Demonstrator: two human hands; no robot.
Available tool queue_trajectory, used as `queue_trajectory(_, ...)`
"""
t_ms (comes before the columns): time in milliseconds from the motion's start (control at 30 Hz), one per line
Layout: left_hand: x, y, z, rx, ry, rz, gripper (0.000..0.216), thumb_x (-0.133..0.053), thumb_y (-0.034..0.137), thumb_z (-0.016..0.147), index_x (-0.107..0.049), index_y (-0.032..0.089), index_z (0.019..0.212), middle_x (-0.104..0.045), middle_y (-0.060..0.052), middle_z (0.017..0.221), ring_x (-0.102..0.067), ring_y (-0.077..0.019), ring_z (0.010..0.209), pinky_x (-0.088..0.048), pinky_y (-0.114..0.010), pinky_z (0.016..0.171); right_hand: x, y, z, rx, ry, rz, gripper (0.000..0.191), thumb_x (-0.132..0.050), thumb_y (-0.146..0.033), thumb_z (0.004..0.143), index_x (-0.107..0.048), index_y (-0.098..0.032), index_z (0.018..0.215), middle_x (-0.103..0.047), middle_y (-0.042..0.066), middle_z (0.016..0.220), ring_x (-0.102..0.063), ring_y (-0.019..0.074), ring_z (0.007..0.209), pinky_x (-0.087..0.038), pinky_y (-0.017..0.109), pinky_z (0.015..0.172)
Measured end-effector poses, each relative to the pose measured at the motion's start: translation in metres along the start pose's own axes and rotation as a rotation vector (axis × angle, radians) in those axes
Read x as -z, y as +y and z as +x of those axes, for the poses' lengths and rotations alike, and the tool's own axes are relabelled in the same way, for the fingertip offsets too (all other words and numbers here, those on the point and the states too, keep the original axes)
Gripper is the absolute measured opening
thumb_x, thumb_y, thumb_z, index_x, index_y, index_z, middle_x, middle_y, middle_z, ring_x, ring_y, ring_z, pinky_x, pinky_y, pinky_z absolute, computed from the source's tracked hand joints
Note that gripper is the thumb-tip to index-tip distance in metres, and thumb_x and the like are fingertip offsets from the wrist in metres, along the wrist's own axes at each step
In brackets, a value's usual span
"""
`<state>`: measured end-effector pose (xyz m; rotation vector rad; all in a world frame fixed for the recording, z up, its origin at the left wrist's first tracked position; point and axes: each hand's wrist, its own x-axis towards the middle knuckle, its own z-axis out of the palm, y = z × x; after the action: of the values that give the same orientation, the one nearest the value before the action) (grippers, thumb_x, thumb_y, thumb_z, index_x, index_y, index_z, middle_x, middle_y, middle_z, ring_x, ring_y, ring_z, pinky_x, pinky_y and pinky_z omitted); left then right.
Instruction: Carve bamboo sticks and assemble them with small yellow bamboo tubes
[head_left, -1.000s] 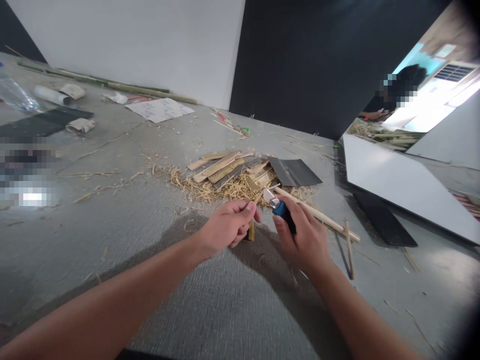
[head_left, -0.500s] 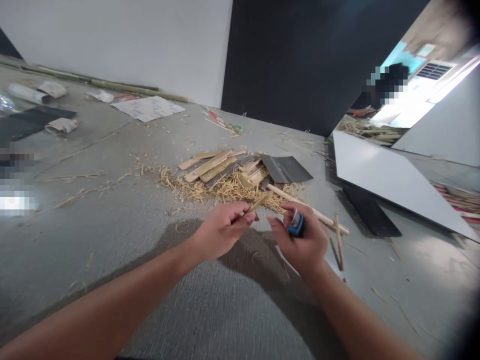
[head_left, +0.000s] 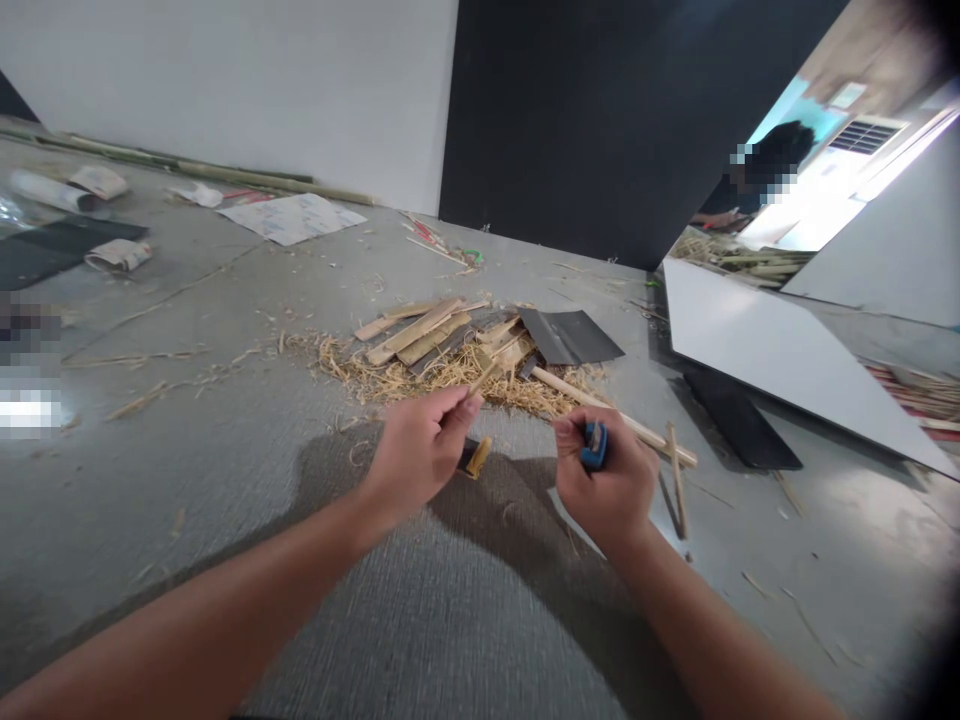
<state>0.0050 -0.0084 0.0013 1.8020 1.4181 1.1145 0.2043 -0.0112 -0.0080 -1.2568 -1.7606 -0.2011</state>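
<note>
My left hand (head_left: 420, 450) is closed around a short piece of bamboo (head_left: 478, 456), whose yellow end sticks out below the fingers; the thumb and forefinger pinch a thin sliver near the top. A hand's width to the right, my right hand (head_left: 607, 480) is a fist around a blue utility knife (head_left: 594, 446), of which only the blue butt shows. Both hands hover over the grey floor, just in front of a heap of bamboo shavings and split strips (head_left: 450, 350).
A dark sheet (head_left: 570, 335) and a long pale stick (head_left: 615, 415) lie behind my right hand. A white board (head_left: 780, 350) leans at the right, a black slab (head_left: 742, 425) under it. Papers (head_left: 292, 217), rolls and bamboo poles (head_left: 225, 178) lie far left.
My right hand has turned the knife from blade-forward into a fist, pulling back from the bamboo. My left hand has rotated the piece, whose end now points down. The camera drifted slightly right.
</note>
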Motion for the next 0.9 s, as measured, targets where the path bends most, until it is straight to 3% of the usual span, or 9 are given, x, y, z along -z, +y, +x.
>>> queue_trajectory(100,0.003,-0.001,0.003,0.013,-0.028,-0.096,0.036,-0.038,0.043,0.096,-0.058,0.017,0.081,-0.045,0.003,0.059,-0.042,-0.0114,0.056,-0.032,-0.024,0.055,-0.003,0.003,0.002,-0.033,-0.082,-0.058,0.017,-0.057,-0.04,0.085,-0.06,-0.024,0.089,-0.067,0.002,0.073,-0.062,0.0192,0.064,-0.045,0.031,0.061)
queue_trajectory(200,0.002,0.001,0.0,0.004,-0.15,-0.183,0.038,-0.033,0.042,0.098,-0.061,0.017,0.096,-0.051,0.002,0.065,-0.045,-0.0121,0.059,-0.035,-0.025,0.058,-0.003,0.004,0.006,-0.046,-0.262,-0.112,0.038,-0.061,-0.054,0.081,-0.06,-0.023,0.103,-0.07,0.005,0.081,-0.065,0.023,0.07,-0.043,0.031,0.06)
queue_trajectory(267,0.0,0.003,-0.003,-0.014,-0.226,-0.201,0.033,-0.036,0.039,0.097,-0.061,0.017,0.096,-0.053,0.001,0.07,-0.046,-0.0123,0.063,-0.035,-0.025,0.058,-0.001,0.002,0.009,-0.015,-0.372,-0.121,0.047,-0.058,-0.059,0.082,-0.057,-0.022,0.112,-0.071,0.007,0.088,-0.066,0.0245,0.074,-0.042,0.031,0.06)
queue_trajectory(400,-0.001,0.009,-0.005,-0.021,-0.319,-0.307,0.025,-0.046,0.039,0.094,-0.055,0.017,0.088,-0.045,0.003,0.069,-0.039,-0.0106,0.061,-0.031,-0.023,0.055,0.005,-0.005,0.013,0.067,-0.502,-0.089,0.041,-0.04,-0.051,0.093,-0.053,-0.019,0.115,-0.071,0.008,0.097,-0.066,0.0231,0.078,-0.04,0.03,0.06)
queue_trajectory(533,0.0,0.01,-0.004,0.017,-0.341,-0.382,0.03,-0.049,0.043,0.091,-0.048,0.017,0.076,-0.037,0.005,0.064,-0.033,-0.0093,0.057,-0.028,-0.023,0.051,0.009,-0.009,0.014,0.146,-0.546,-0.106,0.038,-0.039,-0.049,0.095,-0.055,-0.018,0.112,-0.07,0.008,0.097,-0.067,0.023,0.082,-0.039,0.03,0.061)
queue_trajectory(700,-0.001,0.01,-0.003,0.02,-0.312,-0.32,0.024,-0.049,0.038,0.092,-0.058,0.016,0.09,-0.054,0.0,0.074,-0.046,-0.0125,0.067,-0.036,-0.025,0.06,0.008,-0.011,0.013,0.196,-0.574,-0.154,0.037,-0.04,-0.048,0.095,-0.057,-0.018,0.11,-0.071,0.006,0.096,-0.069,0.0224,0.076,-0.038,0.03,0.058)
queue_trajectory(900,-0.004,0.004,-0.006,0.042,-0.305,-0.34,0.027,-0.05,0.039,0.092,-0.062,0.017,0.1,-0.057,-0.001,0.077,-0.046,-0.0123,0.067,-0.038,-0.024,0.059,0.009,-0.01,0.012,0.229,-0.536,-0.178,0.034,-0.043,-0.047,0.094,-0.058,-0.019,0.106,-0.071,0.004,0.093,-0.069,0.0207,0.074,-0.035,0.029,0.056)
